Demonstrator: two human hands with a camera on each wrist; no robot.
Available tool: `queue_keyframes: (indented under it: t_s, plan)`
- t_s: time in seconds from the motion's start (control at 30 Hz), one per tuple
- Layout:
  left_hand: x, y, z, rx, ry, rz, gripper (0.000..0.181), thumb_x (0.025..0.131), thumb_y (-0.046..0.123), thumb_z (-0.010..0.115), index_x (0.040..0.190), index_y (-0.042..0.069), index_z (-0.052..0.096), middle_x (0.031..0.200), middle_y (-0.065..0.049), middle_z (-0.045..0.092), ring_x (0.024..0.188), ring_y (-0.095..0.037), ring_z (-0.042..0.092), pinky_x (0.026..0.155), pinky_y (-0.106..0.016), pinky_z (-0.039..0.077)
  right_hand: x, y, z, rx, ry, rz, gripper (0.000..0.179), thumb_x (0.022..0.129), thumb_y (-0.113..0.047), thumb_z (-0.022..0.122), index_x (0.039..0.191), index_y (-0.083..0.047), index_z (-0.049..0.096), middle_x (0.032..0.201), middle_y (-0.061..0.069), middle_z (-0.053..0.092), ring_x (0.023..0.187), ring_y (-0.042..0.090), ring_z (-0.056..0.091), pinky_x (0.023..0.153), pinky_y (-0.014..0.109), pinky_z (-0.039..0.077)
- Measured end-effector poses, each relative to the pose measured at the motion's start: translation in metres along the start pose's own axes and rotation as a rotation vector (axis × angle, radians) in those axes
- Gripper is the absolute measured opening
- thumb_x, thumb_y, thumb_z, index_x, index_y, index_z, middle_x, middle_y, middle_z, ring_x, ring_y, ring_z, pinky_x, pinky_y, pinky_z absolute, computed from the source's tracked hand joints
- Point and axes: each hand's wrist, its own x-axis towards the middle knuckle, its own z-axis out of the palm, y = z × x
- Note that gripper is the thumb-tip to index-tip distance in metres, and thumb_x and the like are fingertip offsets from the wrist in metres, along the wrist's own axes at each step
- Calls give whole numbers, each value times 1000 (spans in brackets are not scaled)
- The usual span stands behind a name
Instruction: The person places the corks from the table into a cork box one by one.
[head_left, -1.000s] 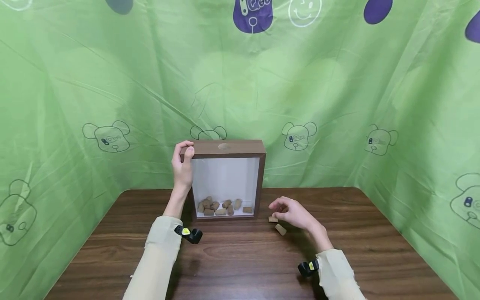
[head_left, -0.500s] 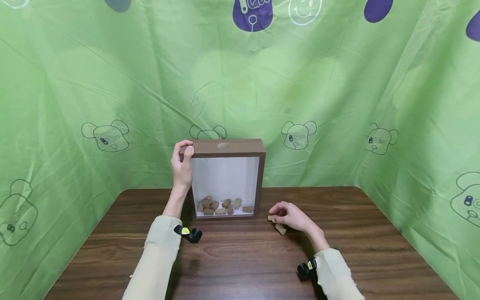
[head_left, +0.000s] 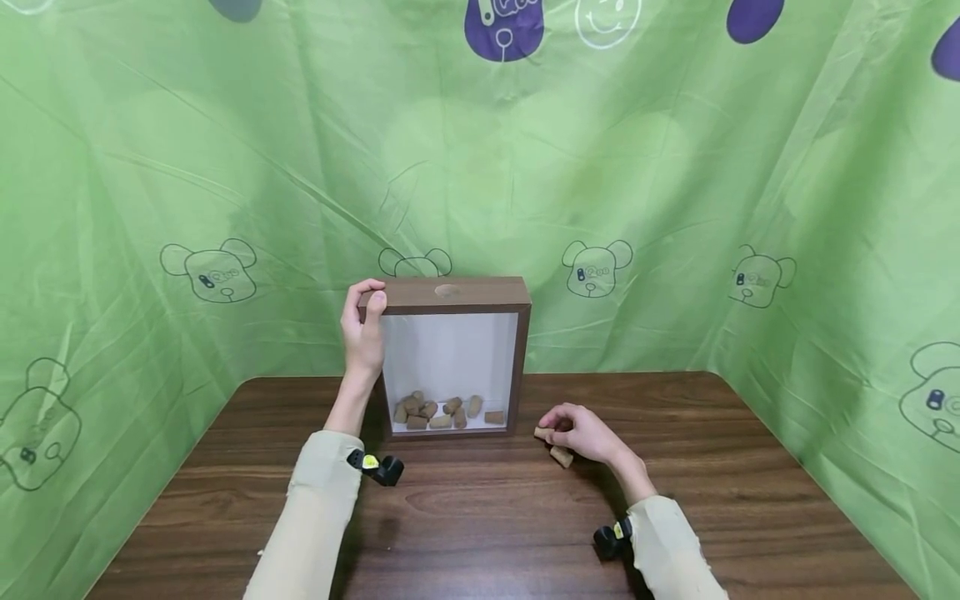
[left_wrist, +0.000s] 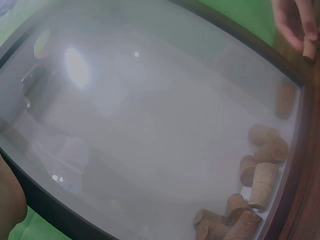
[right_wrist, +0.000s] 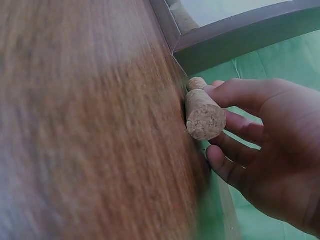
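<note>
A brown shadow box frame (head_left: 522, 367) with a glass front stands upright on the table. Several corks (left_wrist: 264, 185) lie in a loose heap along its bottom, behind the glass. My left hand (head_left: 363, 333) grips the frame's upper left corner, thumb on the front edge and fingers over the top. To the right of the frame, my right hand (head_left: 585, 432) pinches a cork (head_left: 543, 433) low over the table; whether it touches the wood I cannot tell. Another cork (right_wrist: 205, 117) lies loose on the table just in front of that hand.
A round slot (head_left: 447, 291) is set in the top of the frame. The dark wood table (head_left: 465, 517) reaches back to a green printed curtain (head_left: 660, 183), which encloses the back and both sides.
My right hand has come down slightly onto the farther cork and now pinches it, turning it a little. The left hand stays on the frame.
</note>
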Motion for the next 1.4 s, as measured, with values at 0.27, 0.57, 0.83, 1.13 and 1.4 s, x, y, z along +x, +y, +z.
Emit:
queue_keyframes:
  t_s: [0.27,0.57,0.83,1.13,1.4]
  plan:
    - [0,1,-1,-10,2,-11,33,93,22,55,115,-1,60,120,-5,58,112,-8,48,97,-28,34,0,-1,-1,-5,18,-1,18,86,-7,70,103,-7,71,95,6,68,81,12,58,70,22,46]
    - [0,1,0,-16,1,-16,29,93,21,56,115,3,61,120,-9,57,109,-7,49,96,-27,34,-3,-14,-9,30,66,-30,18,87,-8,70,105,-6,70,95,8,68,79,15,62,71,25,51]
    - [0,1,1,-11,-4,-15,31,93,22,56,116,1,60,120,-7,57,108,-7,48,95,-27,34,-1,-28,-14,58,132,-52,20,86,-12,74,106,-12,72,97,4,68,86,14,60,80,33,50]
    - [2,1,0,-15,-4,-10,36,93,22,55,117,-5,58,115,6,56,109,-7,48,96,-27,34,1,-43,-21,76,215,-100,21,86,-17,76,107,-21,72,94,-2,66,85,13,61,77,27,51]
    - [2,0,-1,-15,2,-17,30,93,21,56,114,1,61,119,-7,58,108,-7,49,95,-27,34,-3,-59,-28,103,300,-141,24,86,-18,77,110,-17,72,97,2,65,84,13,60,75,24,50]
